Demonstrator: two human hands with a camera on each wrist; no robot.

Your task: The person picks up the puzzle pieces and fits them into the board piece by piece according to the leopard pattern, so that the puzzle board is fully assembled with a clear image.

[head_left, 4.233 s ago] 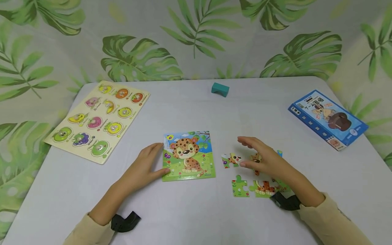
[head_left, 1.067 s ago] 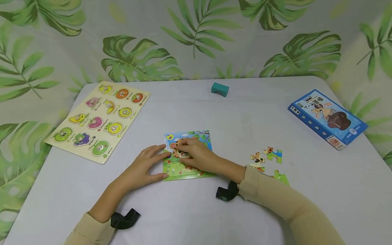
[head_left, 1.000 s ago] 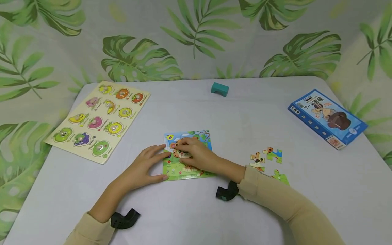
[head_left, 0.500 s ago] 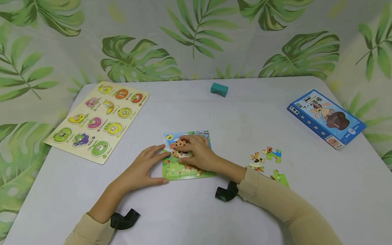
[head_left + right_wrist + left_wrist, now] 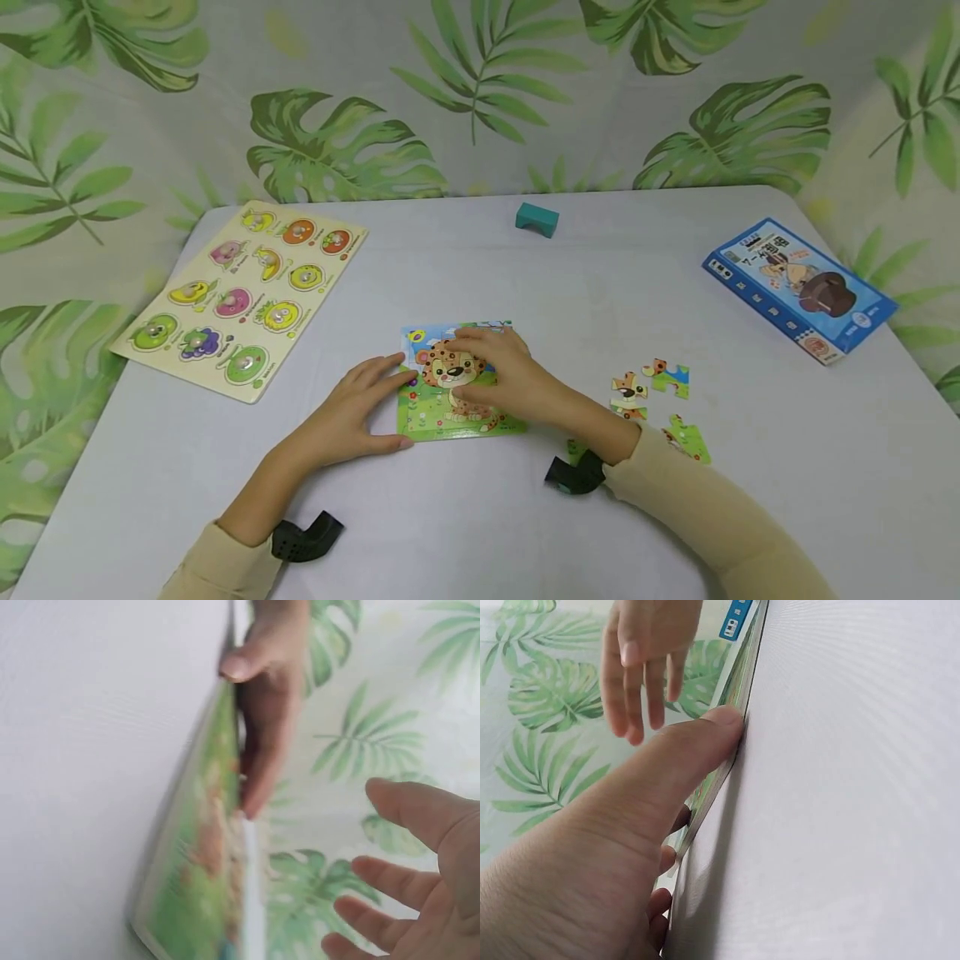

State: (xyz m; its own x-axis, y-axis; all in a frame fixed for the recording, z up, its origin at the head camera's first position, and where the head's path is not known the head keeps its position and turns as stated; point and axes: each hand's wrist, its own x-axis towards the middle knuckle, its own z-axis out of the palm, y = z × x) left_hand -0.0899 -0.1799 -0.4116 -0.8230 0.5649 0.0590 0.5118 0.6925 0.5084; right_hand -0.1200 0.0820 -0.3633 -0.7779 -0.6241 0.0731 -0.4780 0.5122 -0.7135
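A leopard puzzle board (image 5: 435,421) lies flat before me. My left hand (image 5: 341,412) rests along its left side, fingers extended at the edge, thumb at the near left corner. In the left wrist view the thumb (image 5: 671,761) presses against the board's rim. Over the right half of the board hovers my right hand (image 5: 517,375), fingers spread and nothing between them; in the right wrist view its fingers (image 5: 382,885) stand clear of the board (image 5: 199,877). Loose jigsaw pieces lie to the right: one with an eye and nose (image 5: 628,386), one blue-green (image 5: 670,379), one green (image 5: 688,437).
Another green piece (image 5: 576,450) peeks out by the black right wrist camera (image 5: 573,475). A fruit knob puzzle (image 5: 247,300) lies at the left. A teal arched block (image 5: 537,219) stands at the back, and a blue box (image 5: 802,287) lies at the right.
A leopard-face piece has gone from its spot right of the board. My right hand came over the board, fingers bunched on the leopard's face, then lifted, spread and shifted right. The left hand stays.
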